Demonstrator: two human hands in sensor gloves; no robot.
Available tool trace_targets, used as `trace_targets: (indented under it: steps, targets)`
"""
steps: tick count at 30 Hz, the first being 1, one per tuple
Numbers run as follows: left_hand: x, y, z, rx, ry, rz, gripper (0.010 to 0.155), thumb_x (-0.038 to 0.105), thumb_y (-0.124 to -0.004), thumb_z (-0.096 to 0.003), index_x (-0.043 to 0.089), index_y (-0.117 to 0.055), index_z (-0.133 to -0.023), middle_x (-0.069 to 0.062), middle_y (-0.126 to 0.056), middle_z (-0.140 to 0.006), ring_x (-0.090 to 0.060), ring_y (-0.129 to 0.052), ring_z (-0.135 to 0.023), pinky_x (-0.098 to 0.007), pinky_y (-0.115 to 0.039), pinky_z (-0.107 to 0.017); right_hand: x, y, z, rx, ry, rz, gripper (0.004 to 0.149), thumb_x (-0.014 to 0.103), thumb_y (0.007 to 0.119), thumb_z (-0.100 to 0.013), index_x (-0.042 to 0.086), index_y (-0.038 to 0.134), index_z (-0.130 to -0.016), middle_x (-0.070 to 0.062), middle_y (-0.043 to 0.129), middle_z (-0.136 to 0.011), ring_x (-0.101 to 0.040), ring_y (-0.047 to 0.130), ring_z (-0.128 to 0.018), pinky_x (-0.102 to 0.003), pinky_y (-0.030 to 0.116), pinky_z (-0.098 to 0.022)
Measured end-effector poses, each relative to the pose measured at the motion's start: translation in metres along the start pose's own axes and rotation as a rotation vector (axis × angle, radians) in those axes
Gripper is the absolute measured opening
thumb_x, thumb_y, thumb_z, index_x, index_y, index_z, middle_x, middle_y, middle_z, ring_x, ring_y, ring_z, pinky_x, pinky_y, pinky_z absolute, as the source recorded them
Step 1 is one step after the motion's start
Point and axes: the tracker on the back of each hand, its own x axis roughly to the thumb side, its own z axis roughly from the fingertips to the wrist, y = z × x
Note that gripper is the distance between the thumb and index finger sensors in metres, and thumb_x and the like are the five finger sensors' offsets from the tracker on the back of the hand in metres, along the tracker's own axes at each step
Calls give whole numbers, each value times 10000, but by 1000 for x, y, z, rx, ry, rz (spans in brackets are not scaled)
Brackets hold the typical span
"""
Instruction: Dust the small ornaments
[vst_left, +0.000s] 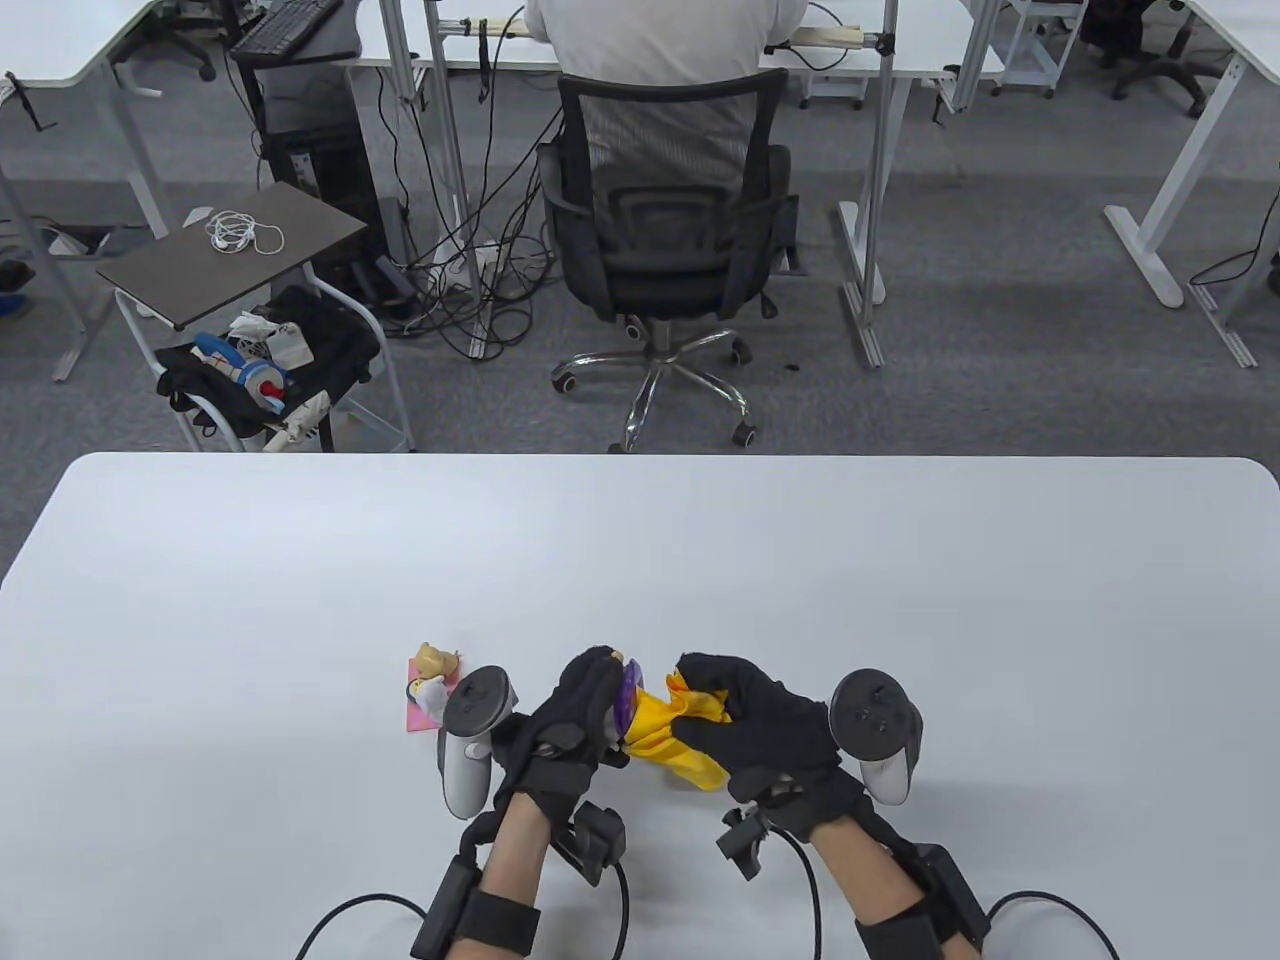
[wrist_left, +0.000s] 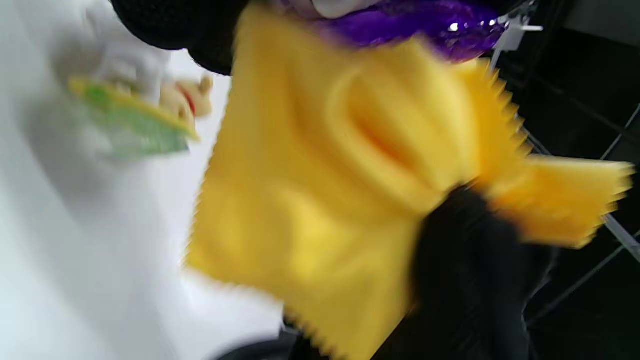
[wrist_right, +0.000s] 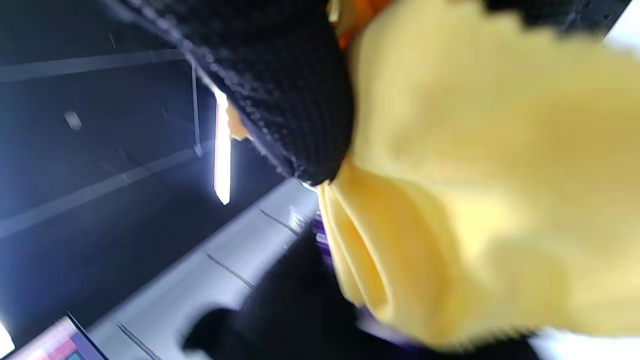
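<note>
Blurry: yellow cloth (wrist_left: 320, 200) vs purple ornament (wrist_left: 415, 25), prob. touching.

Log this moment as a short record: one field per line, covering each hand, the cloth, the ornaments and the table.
left hand: left hand grips a purple ornament, held up above the table
right hand: right hand holds the yellow cloth bunched against the purple ornament
yellow cloth: crumpled, zigzag-cut edges, wrapped over much of the ornament
other ornaments: small figures stand on a pink card, left of the left hand, untouched
table: white table
wrist views: blurred, so the exact finger contact is unclear
</note>
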Motion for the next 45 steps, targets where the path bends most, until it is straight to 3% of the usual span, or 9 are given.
trace_targets:
  steps: [2, 6, 12, 14, 21, 25, 31, 39, 45]
  targets:
    - [-8, -7, -5, -81, -12, 97, 705, 616, -456, -573, 198, -209, -1085, -218, -606, -1026, -345, -762, -739, -457, -716, -545, 4, 7, -3, -55, -25, 18, 514, 233, 1008, -399, 192, 846, -885, -148, 890, -798, -212, 1053, -472, -435, 924, -393]
    - [-23, -17, -10, -194, -23, 386, 697, 601, -385, -566, 183, -177, -1083, -222, -613, -1025, -340, -776, -726, -453, -725, -538, 12, 24, 4, -124, -218, 488, 465, 330, 943, -443, 256, 861, -895, -60, 914, -844, -289, 968, -663, -495, 839, -494]
    - [-33, -12, -5, -153, -18, 528, 694, 614, -361, -562, 189, -205, -1088, -203, -677, -1003, -290, -847, -654, -417, -773, -484, 4, 36, 4, 190, -193, 538, 578, 441, 738, -506, 243, 705, -1048, -85, 673, -1095, -366, 658, -982, -611, 628, -662]
    - [-35, -11, -4, -140, -5, 537, 697, 623, -366, -562, 188, -226, -1088, -199, -702, -985, -280, -860, -638, -412, -781, -472, 2, 37, 4, 272, -141, 566, 751, 562, 803, -451, 276, 593, -1113, -150, 475, -1165, -411, 501, -1032, -637, 545, -697]
    - [-37, -8, -2, -139, 11, 518, 684, 647, -421, -563, 221, -363, -1096, -196, -795, -852, -271, -879, -592, -429, -786, -444, 1, 30, 5, 158, -188, 523, 549, 408, 873, -445, 271, 790, -971, -68, 812, -897, -301, 875, -725, -568, 730, -596]
    - [-33, -6, -3, -133, -6, 498, 681, 654, -413, -565, 241, -330, -1100, -179, -780, -881, -258, -875, -607, -414, -787, -456, 3, 22, 7, 43, -199, 547, 563, 365, 916, -431, 197, 801, -956, -89, 933, -790, -302, 966, -628, -561, 767, -557]
    - [-39, -19, -6, -168, 40, 416, 669, 639, -407, -571, 268, -274, -1111, -195, -717, -937, -259, -858, -635, -414, -777, -479, 26, 54, 21, 70, -356, 713, 500, 380, 905, -441, 254, 828, -918, -76, 870, -852, -311, 888, -719, -575, 715, -602]
    - [-35, -20, -12, -251, -60, 470, 668, 622, -407, -564, 252, -298, -1110, -202, -746, -919, -256, -883, -603, -412, -792, -455, 17, 22, 12, -63, -226, 711, 497, 338, 877, -472, 160, 808, -930, -134, 835, -845, -350, 847, -699, -589, 692, -596]
    - [-32, -8, -7, -162, -121, 511, 677, 625, -377, -556, 266, -229, -1110, -187, -699, -966, -250, -862, -645, -408, -780, -489, 32, 53, 24, 95, -370, 754, 505, 385, 892, -449, 228, 820, -923, -98, 856, -825, -302, 877, -665, -512, 764, -543]
